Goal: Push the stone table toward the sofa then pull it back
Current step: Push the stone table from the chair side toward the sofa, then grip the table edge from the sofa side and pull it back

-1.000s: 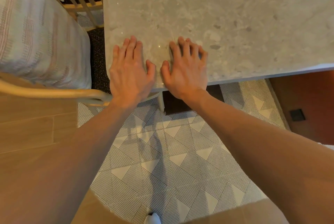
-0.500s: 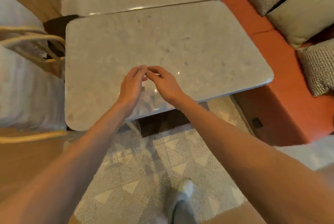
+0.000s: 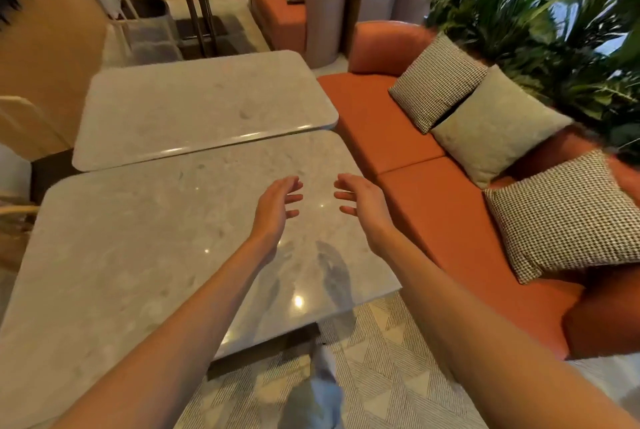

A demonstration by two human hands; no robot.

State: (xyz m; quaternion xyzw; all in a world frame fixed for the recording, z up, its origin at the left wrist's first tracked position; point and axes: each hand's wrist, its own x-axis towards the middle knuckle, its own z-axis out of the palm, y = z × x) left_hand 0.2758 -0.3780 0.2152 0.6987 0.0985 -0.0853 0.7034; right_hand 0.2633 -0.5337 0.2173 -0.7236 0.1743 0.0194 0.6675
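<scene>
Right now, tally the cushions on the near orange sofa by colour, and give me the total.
Checked brown-and-white cushions: 2, the far one and the near one
Plain pale green cushions: 1, lying between them
Total: 3 cushions on the orange sofa
</scene>
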